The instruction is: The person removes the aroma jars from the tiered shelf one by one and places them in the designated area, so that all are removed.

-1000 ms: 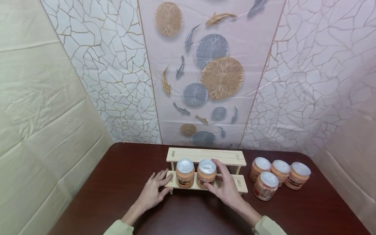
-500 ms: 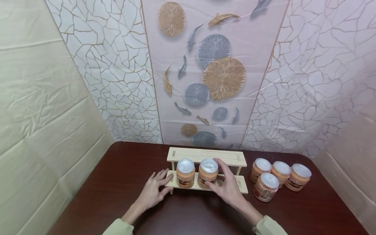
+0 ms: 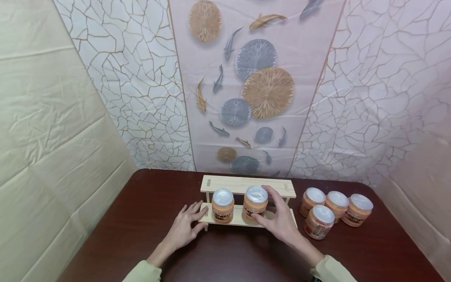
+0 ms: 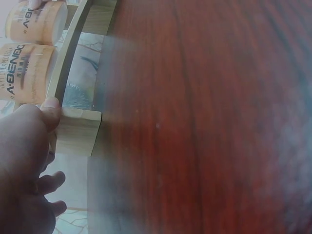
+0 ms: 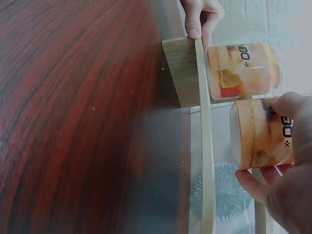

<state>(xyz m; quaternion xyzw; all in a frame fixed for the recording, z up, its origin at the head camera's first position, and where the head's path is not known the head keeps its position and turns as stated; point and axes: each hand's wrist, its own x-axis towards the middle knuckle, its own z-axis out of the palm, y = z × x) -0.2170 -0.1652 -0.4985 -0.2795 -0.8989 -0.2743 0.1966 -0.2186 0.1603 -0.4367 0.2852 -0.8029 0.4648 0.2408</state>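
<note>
A two-step wooden rack (image 3: pixel 246 185) stands on the table, its lower step in front. My left hand (image 3: pixel 183 225) grips the left end of the lower step, thumb (image 4: pixel 51 108) on the front edge. An orange-labelled jar (image 3: pixel 223 209) with a silvery top stands upright on that step, near the left hand. My right hand (image 3: pixel 283 221) holds a matching jar (image 3: pixel 253 209) by its sides, thumb in front and fingers round the far side. In the right wrist view a gap shows between the base of this held jar (image 5: pixel 251 134) and the step.
Several similar jars (image 3: pixel 318 227) stand in a group on the dark red-brown table (image 3: pixel 141 219), right of the rack. A patterned cloth (image 3: pixel 211 133) hangs behind the table, and pale fabric walls (image 3: pixel 70 137) flank it.
The right hand has lifted its jar off the lower step and shifted it slightly to the right, away from the other jar. The left hand stays on the rack's end.
</note>
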